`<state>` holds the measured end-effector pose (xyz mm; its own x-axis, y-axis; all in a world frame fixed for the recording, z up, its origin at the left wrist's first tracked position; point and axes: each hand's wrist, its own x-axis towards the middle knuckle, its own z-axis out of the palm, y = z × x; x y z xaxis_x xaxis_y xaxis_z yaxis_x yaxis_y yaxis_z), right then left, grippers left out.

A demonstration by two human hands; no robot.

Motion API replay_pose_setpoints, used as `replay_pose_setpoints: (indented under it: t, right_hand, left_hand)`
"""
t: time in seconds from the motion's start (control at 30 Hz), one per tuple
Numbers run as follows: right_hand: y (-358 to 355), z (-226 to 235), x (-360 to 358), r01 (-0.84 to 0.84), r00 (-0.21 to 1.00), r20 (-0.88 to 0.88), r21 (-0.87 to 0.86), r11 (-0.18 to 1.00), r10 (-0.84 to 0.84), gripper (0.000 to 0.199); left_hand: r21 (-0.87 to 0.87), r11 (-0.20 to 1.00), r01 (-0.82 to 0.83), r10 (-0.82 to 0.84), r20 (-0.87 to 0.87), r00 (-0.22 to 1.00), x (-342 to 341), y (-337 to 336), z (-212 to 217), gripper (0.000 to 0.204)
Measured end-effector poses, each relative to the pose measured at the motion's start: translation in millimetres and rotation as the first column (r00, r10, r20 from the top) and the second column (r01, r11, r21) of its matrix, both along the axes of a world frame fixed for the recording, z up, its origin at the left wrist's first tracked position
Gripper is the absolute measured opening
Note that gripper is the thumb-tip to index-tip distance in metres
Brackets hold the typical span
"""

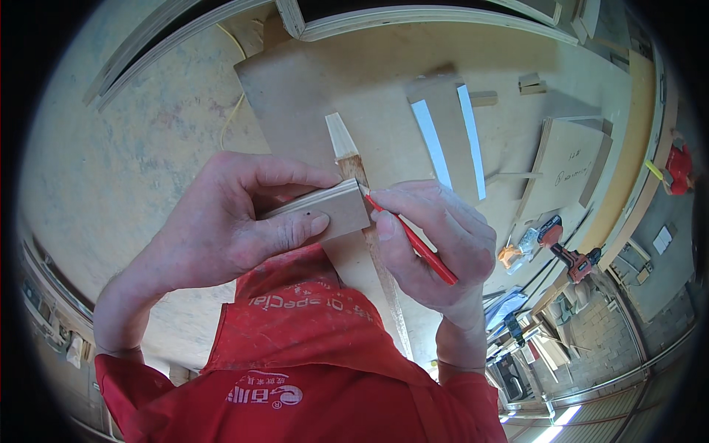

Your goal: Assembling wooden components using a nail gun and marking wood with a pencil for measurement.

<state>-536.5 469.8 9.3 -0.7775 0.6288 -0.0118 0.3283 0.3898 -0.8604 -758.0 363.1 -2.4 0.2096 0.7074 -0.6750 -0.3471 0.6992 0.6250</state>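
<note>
My left hand grips a short plywood block, its thumb flat on the broad face and its fingers behind the layered edge. A red pencil is pinched in my right hand. Its tip meets the block's right end, near the upper corner; any line there is too small to see. Behind the block runs a long narrow wooden strip, with a paler tapered end pointing away from me. The block and my hands hide part of it.
A large brown board lies beyond my hands. Two pale strips lie along a narrow panel to the right. Farther right are stacked boards, a cordless drill and a small clear-and-orange item. A yellow cord curves at the left.
</note>
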Motion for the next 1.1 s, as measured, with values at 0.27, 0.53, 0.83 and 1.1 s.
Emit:
replay_pose_setpoints:
  t: [0.27,0.53,0.83,1.1]
  right_hand:
    - [-6.8,2.9,9.8,0.160,0.987,-0.003,-0.123,0.979,-0.161,0.020]
    - [-8.5,-0.2,10.4,0.065,0.998,0.026,0.024,0.998,-0.065,0.029]
    - [-8.2,-6.3,6.1,0.003,0.997,-0.075,0.086,0.996,0.003,0.033]
    - [-5.6,-4.8,0.3,-0.027,0.997,-0.065,0.124,0.992,0.035,0.031]
  left_hand:
    - [-0.004,1.000,0.029,-0.029,-0.029,0.999,1.3,-1.7,-3.0,0.038]
    - [-0.017,1.000,0.000,0.000,0.004,1.000,-2.0,2.4,-1.5,0.043]
    - [-0.024,1.000,0.019,-0.019,-0.008,1.000,-3.4,0.7,-1.9,0.045]
    - [-0.015,1.000,0.005,-0.005,-0.010,1.000,-3.0,-1.3,-4.3,0.044]
